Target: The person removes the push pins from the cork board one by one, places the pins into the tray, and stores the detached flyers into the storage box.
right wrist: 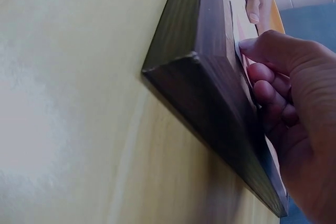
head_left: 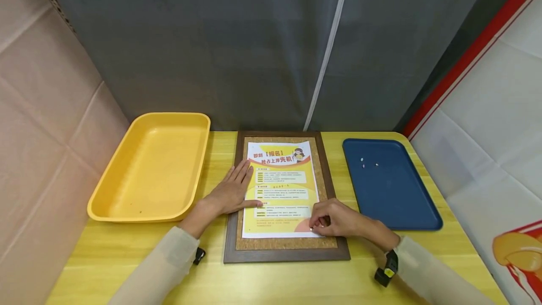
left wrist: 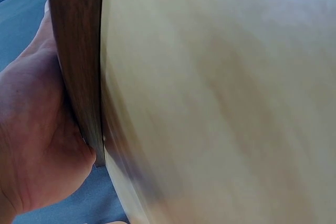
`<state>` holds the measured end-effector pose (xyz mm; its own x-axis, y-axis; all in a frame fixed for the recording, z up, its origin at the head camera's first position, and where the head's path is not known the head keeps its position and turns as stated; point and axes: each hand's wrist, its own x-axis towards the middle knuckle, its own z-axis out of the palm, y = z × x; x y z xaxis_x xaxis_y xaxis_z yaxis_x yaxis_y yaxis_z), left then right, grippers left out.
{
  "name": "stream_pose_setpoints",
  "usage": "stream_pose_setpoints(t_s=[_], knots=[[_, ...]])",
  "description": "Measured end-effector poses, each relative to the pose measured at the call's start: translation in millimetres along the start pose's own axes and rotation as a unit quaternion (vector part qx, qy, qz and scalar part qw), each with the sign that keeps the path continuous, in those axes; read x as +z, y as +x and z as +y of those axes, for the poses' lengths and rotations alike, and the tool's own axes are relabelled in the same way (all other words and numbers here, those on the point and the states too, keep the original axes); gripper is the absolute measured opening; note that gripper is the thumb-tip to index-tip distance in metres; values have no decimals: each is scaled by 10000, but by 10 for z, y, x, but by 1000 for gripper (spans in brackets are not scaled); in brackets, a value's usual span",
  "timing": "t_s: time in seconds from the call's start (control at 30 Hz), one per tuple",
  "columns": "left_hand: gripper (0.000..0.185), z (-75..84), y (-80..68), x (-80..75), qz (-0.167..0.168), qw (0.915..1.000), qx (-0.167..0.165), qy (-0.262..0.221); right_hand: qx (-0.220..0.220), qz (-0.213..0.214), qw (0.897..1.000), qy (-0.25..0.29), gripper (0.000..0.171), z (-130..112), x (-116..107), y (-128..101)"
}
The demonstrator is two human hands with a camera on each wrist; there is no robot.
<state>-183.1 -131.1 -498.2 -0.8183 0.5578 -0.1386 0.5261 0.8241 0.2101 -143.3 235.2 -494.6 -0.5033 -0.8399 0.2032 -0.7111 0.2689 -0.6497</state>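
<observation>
A printed poster sheet in yellow and white lies on a cork board with a dark wooden frame. My left hand lies flat over the frame's left side, fingers straight, its fingertips and thumb on the sheet's left edge. At the sheet's lower right corner, my right hand has its fingers curled and pinches a tiny shiny push pin against the paper. In the right wrist view the right thumb presses down at the board's surface; the pin is hidden there.
A deep yellow tray stands left of the board. On the right, a shallow blue tray holds a few tiny pins. Behind the wooden table rises a grey partition, with light panels at both sides.
</observation>
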Motion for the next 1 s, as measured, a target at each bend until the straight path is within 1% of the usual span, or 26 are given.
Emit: stream_pose_setpoints(t_s=[0.1,0.23,0.33,0.47,0.67,1.0], knots=[[113,29,-11,-38,24,10000,7,25,-2,13,10000,-13,12,2,10,2],[112,54,-25,-68,4,10000,-17,94,116,41,9999,-17,8,4,26,4],[112,57,-29,-73,6,10000,5,78,165,116,9998,-29,13,7,45,0],[112,47,-25,-68,23,10000,31,30,70,272,9995,-124,21,14,77,-7],[112,38,-20,-69,68,9999,61,78,-78,475,9985,-260,23,26,124,-13],[113,20,-18,-47,82,9999,81,51,-86,599,9979,-231,24,32,161,-21]])
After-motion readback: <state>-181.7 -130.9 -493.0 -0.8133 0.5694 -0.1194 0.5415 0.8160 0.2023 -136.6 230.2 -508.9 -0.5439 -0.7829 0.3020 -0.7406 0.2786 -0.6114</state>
